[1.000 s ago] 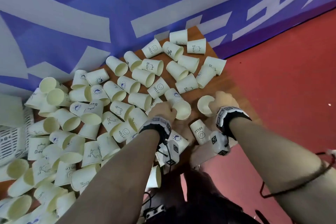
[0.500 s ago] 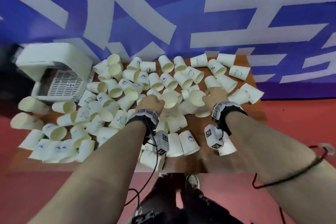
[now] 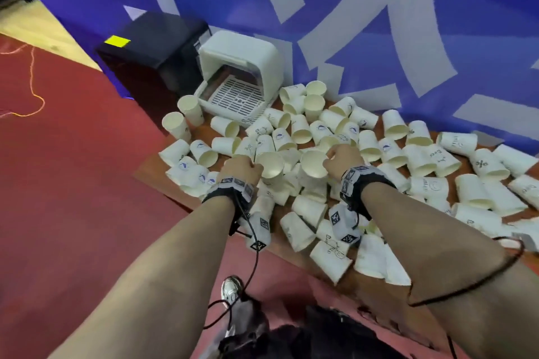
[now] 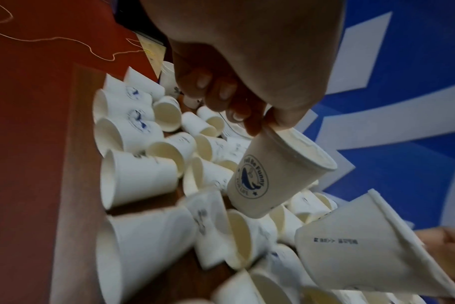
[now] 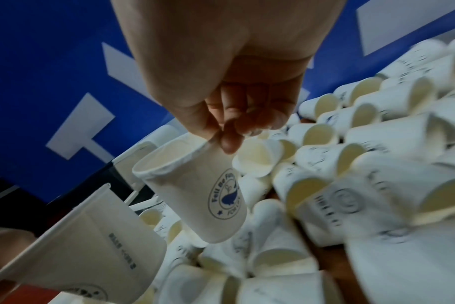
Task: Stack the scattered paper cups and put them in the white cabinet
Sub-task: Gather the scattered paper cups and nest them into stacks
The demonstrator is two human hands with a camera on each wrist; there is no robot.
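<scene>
Many white paper cups (image 3: 420, 154) lie scattered over a brown wooden table (image 3: 151, 170). My left hand (image 3: 250, 167) pinches the rim of one whale-logo cup (image 3: 269, 165), also seen in the left wrist view as cup (image 4: 275, 174) under the left hand (image 4: 262, 125). My right hand (image 3: 331, 159) pinches the rim of a second cup (image 3: 313, 165), which shows as cup (image 5: 195, 189) below the right hand (image 5: 221, 139). Both cups hang mouth up, side by side, just above the pile. The white cabinet (image 3: 262, 61) stands open at the table's far left, its slotted tray (image 3: 230, 96) bare.
A black box (image 3: 157, 46) sits left of the cabinet against the blue and white wall (image 3: 379, 23). Two cups (image 3: 183, 116) stand upright at the table's left corner. Red floor (image 3: 73, 183) with an orange cord (image 3: 32, 90) lies to the left.
Both hands have lifted a cup each off the table and carried them left, closer together. The head view has swung left, bringing the whole cabinet and black box into sight.
</scene>
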